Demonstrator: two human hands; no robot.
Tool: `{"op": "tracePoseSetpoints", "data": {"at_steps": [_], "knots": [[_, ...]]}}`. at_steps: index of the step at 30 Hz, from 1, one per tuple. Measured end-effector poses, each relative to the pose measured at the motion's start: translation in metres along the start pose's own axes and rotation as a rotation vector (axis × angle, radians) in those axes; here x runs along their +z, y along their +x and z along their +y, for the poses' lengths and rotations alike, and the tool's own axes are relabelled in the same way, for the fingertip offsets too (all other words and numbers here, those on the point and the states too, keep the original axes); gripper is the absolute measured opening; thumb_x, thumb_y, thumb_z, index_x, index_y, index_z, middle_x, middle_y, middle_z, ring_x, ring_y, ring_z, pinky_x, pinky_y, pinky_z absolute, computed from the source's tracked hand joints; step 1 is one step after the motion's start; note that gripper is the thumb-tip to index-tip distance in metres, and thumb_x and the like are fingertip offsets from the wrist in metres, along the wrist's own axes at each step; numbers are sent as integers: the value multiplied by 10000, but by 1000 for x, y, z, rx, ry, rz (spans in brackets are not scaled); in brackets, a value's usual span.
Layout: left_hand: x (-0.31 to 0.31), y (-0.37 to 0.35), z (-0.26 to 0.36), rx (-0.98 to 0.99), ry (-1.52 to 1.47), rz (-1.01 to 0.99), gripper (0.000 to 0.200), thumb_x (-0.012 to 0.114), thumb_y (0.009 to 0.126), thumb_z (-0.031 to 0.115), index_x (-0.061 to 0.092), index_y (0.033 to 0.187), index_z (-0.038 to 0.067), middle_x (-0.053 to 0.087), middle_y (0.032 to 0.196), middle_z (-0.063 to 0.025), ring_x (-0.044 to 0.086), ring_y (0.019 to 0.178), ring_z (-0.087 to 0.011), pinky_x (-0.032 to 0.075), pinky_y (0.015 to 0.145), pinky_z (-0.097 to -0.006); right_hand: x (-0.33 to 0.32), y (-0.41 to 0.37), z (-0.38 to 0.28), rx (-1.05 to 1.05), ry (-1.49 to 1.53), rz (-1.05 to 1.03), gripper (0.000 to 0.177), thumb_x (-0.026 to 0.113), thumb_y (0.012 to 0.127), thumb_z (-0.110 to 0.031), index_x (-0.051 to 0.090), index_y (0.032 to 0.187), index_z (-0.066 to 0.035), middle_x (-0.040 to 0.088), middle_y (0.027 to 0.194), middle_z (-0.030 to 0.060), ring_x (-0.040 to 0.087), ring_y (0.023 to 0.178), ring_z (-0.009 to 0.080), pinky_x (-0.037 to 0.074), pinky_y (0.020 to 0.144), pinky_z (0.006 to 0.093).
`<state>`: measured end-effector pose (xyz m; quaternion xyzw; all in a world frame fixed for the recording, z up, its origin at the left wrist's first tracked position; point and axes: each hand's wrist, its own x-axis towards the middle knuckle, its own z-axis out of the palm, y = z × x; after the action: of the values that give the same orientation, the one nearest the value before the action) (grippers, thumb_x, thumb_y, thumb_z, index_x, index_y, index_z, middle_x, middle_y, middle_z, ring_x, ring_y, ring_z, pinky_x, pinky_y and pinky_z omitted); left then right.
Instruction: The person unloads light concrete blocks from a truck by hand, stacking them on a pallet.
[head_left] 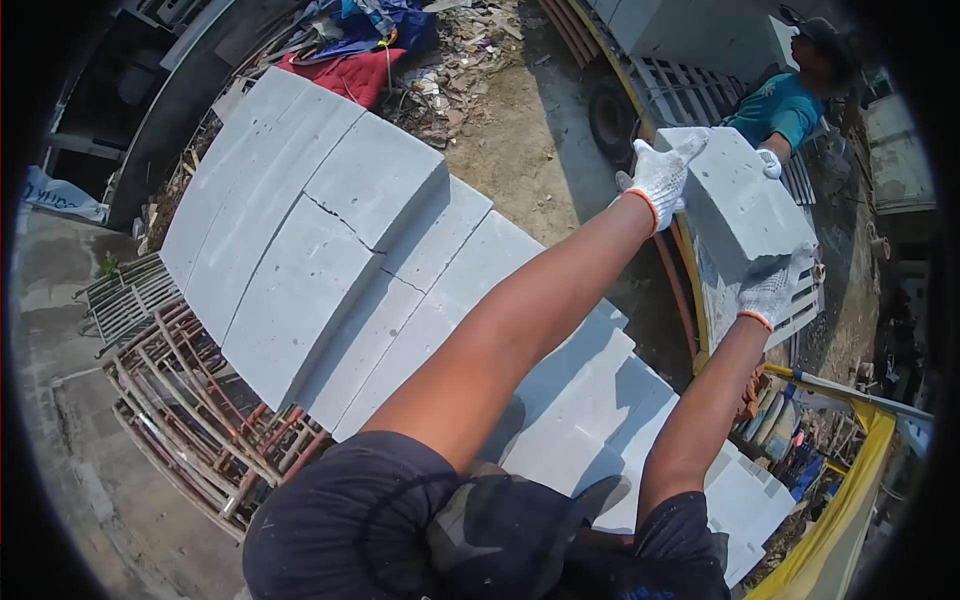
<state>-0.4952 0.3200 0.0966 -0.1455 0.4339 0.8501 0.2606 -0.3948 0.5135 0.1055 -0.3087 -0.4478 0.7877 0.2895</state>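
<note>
The left arm reaches long and nearly straight, up and to the right, its gloved left hand [660, 185] against the left side of a pale block [752, 195]. The right arm, more bent at the elbow, brings the gloved right hand [770, 290] to the block's near lower corner. The fingers of both hands hold the block between them, tilted and off any support; how far they wrap beneath it is hidden. Just beyond the right fingers, a co-worker's gloved hand [770, 163] touches the block's far edge.

Left of and below the left fingers lies the block stack [310, 250], its stepped edge well apart from them. Between stack and truck bed [680, 90], bare ground [520, 150] leaves a gap to the left of the left fingers. The yellow rail [690, 270] runs below them, near the held block; a yellow sheet [845, 500] lies beyond the right fingers, toward the wearer.
</note>
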Motion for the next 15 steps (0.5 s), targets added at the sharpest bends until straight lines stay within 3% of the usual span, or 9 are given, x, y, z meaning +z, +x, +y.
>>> {"op": "tracePoseSetpoints", "data": {"at_steps": [2, 3, 6, 8, 9, 11, 13, 14, 15], "knots": [[11, 16, -22, 35, 290, 142, 1143, 842, 756, 304, 93, 1565, 2, 359, 1512, -277, 430, 1374, -335, 406, 1107, -450, -14, 1, 7, 67, -237, 59, 575, 761, 859, -442, 616, 1253, -49, 666, 1128, 70, 634, 1005, 214, 524, 877, 366], [5, 11, -35, 99, 298, 71, 1061, 835, 757, 263, 167, 1527, -32, 416, 1453, -275, 475, 1320, -328, 423, 1085, -418, -40, 22, 14, 142, -246, 30, 550, 758, 861, -382, 610, 1256, -29, 671, 1144, 91, 644, 1003, 235, 530, 871, 369], [-18, 5, -62, 244, 256, 91, 784, 818, 772, 259, 388, 1333, -81, 562, 1231, -239, 584, 1083, -293, 468, 978, -397, -58, -7, 13, 182, -113, -109, 494, 717, 873, -263, 599, 1271, 3, 684, 1182, 134, 653, 1060, 281, 541, 884, 403], [-66, -68, -39, 282, 45, 8, 746, 829, 795, 371, 444, 1264, -63, 608, 1091, -175, 588, 979, -241, 474, 905, -397, -60, -47, 10, 186, -117, -135, 550, 674, 896, -281, 547, 1344, 13, 637, 1280, 163, 630, 1141, 311, 528, 956, 437], [-98, -72, -53, 269, 253, 140, 868, 814, 813, 444, 399, 1370, -76, 590, 1202, -217, 592, 1099, -268, 477, 930, -363, -64, -66, 8, 212, -129, -162, 578, 651, 908, -293, 521, 1378, 17, 613, 1325, 174, 616, 1180, 324, 517, 994, 452], [-159, -123, -60, 96, 85, 100, 913, 632, 922, 578, 308, 1515, -35, 416, 1483, -270, 427, 1393, -318, 417, 1072, -428, -78, -100, 9, 373, -179, -273, 645, 597, 930, -346, 453, 1446, 12, 542, 1415, 190, 555, 1278, 333, 474, 1077, 479], [-225, -169, -90, 12, -74, -36, 792, 495, 979, 618, 345, 1532, 72, 390, 1538, -160, 410, 1401, -316, 403, 1080, -484, -85, -121, 28, 560, -206, -494, 692, 627, 883, -309, 421, 1466, 2, 602, 1298, 159, 593, 1195, 290, 518, 981, 442], [-250, -194, -100, -107, -336, -27, 755, 530, 977, 586, 363, 1532, 102, 410, 1536, -111, 418, 1396, -316, 403, 1087, -498, -84, -129, 49, 587, -267, -522, 710, 651, 856, -276, 413, 1466, 0, 623, 1242, 147, 628, 1128, 269, 543, 925, 420], [-245, -249, -76, -31, -311, 258, 725, 586, 972, 506, 373, 1529, 93, 460, 1499, -121, 456, 1370, -304, 410, 1095, -493, -85, -138, 76, 518, -382, -625, 720, 671, 822, -249, 422, 1450, 1, 630, 1193, 135, 646, 1054, 243, 551, 872, 393]]}}
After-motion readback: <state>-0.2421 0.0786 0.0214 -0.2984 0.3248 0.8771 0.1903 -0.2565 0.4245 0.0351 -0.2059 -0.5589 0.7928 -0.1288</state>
